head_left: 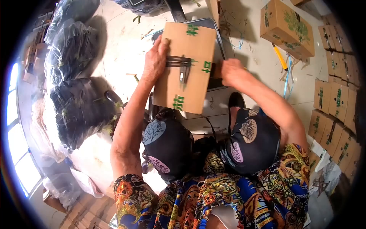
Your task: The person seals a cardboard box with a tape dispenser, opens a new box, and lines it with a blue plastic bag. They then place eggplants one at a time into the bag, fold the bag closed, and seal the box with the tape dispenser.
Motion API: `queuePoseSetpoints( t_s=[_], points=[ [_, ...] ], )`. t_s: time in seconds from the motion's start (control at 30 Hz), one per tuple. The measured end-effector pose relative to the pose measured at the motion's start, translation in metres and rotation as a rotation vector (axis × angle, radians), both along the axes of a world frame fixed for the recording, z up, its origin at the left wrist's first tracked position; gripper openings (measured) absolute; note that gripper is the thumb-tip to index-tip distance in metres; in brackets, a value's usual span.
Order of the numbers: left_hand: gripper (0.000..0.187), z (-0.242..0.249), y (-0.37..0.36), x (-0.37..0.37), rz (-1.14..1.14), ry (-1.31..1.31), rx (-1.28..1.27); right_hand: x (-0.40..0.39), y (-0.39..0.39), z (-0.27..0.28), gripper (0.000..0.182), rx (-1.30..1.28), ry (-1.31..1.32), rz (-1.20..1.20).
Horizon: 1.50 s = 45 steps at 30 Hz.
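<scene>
A cardboard box (187, 97) with green printed characters and a dark printed picture is held up in front of my knees. My left hand (155, 63) grips its left edge, with the fingers closed against the side. Beside the box's right edge, my right hand (233, 72) is closed in a fist. Something brown and dark (216, 71) shows between that fist and the box, but I cannot make out what it is. Behind the box is a metal-rimmed platform (206, 20) with a dark post (175, 10), mostly hidden.
Clear plastic bags of dark eggplants (78, 107) stand on the left. At the upper right lies another printed cardboard box (288, 28), near a yellow-handled tool (280, 57) and blue strapping (288, 78). Several stacked boxes (337, 97) line the right side. Scraps litter the tiled floor (120, 26).
</scene>
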<state>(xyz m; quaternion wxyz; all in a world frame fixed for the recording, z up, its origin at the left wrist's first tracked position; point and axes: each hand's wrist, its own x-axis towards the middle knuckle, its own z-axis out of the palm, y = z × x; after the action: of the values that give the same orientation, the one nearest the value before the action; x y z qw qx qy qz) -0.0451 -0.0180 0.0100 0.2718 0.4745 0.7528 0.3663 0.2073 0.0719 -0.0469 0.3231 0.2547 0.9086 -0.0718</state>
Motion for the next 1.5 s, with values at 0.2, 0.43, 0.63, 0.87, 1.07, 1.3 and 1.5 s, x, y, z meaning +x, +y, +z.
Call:
queuePoseSetpoints(
  t_s=[0.2, 0.43, 0.63, 0.87, 1.07, 1.3, 1.5],
  points=[
    [0.071, 0.002, 0.016, 0.072, -0.344, 0.004, 0.229, 0.159, 0.044, 0.062, 0.059, -0.4, 0.3, -0.896],
    [0.074, -0.019, 0.023, 0.114, -0.941, 0.607, 0.335, 0.159, 0.068, 0.093, 0.043, -0.94, 1.126, -1.363],
    [0.057, -0.075, -0.065, 0.033, 0.054, -0.452, -0.104, 0.082, 0.053, 0.094, 0.042, -0.946, 0.941, -1.282],
    [0.056, -0.122, -0.178, 0.013, 0.556, -1.35, -0.47, -0.022, -0.001, 0.068, 0.05, -0.937, 0.918, -1.084],
    [0.031, -0.042, -0.154, -0.006, 0.61, -1.189, -0.241, 0.011, 0.028, 0.082, 0.041, -1.286, 1.015, -1.22],
    [0.036, -0.002, -0.033, -0.019, 0.389, -0.93, 0.207, 0.082, 0.002, 0.13, 0.039, -1.328, 1.333, -1.539],
    [0.033, -0.017, -0.008, -0.008, 0.063, -0.364, 0.156, 0.128, -0.016, 0.102, 0.041, -1.34, 0.996, -1.407]
  ],
)
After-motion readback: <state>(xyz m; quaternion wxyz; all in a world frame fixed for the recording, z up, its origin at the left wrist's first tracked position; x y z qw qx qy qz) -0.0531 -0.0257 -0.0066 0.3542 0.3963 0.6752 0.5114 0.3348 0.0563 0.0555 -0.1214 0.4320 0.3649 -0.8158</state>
